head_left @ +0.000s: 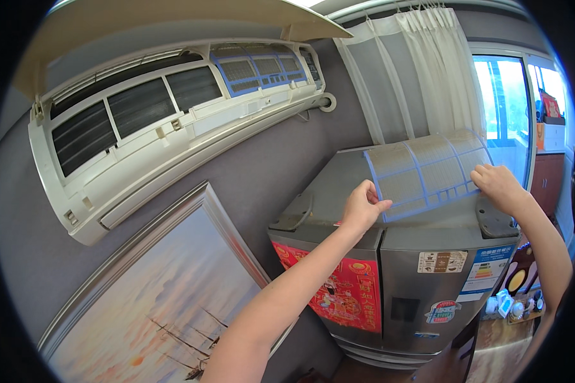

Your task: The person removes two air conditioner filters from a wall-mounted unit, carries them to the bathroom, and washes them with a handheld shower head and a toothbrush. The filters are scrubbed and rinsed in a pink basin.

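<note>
Between my two hands is a curved air-conditioner filter [436,167] with a blue plastic frame and a dusty-looking mesh. My left hand [364,206] pinches its near left corner between thumb and fingers. On the right edge, my right hand [500,186] grips the frame. The filter is over the top of a grey refrigerator [335,182]; whether it touches that surface I cannot tell. Up on the wall, the air conditioner [143,139] has its front panel [172,24] lifted. A second blue filter [261,69] sits in its right part, while dark fins show in the left part.
Below the air conditioner hangs a framed painting [163,306] of ships. A sheer curtain [412,72] hangs behind the refrigerator, beside a bright glass door [503,100]. A red poster [350,297] and stickers cover the refrigerator doors. At lower right a table [500,344] bears small items.
</note>
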A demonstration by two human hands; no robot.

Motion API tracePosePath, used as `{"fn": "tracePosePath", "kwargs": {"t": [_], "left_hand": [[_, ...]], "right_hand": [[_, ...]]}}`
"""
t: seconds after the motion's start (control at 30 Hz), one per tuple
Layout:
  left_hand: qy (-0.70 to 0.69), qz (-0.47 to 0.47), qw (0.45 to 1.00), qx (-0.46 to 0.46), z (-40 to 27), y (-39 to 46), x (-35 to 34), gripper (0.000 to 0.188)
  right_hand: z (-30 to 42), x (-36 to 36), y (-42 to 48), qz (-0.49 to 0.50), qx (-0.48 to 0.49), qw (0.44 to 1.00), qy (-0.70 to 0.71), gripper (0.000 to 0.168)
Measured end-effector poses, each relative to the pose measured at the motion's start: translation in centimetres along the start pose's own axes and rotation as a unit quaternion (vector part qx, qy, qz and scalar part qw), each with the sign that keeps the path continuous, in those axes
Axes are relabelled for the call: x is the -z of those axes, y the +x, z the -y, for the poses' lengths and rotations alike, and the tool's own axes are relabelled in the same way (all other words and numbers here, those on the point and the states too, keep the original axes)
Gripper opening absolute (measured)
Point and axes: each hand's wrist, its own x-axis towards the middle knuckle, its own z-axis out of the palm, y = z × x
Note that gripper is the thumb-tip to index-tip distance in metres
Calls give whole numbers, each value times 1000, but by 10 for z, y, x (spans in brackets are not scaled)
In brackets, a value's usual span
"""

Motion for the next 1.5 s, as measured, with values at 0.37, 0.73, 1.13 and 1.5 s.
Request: {"fn": "tracePosePath", "kwargs": {"t": [0.37, 0.73, 1.13, 1.5], "left_hand": [[-26, 53, 997, 41, 16, 7, -13, 28], [205, -42, 962, -175, -23, -16, 48, 43], [721, -180, 578, -338, -160, -43, 234, 26], [722, -173, 623, -248, -153, -20, 251, 27]], "right_hand": [[-5, 11, 1, 91, -4, 994, 54, 23], [55, 131, 179, -311, 85, 930, 175, 14], [138, 119, 419, -512, -34, 770, 379, 14], [137, 110, 459, -586, -25, 735, 340, 14]]}}
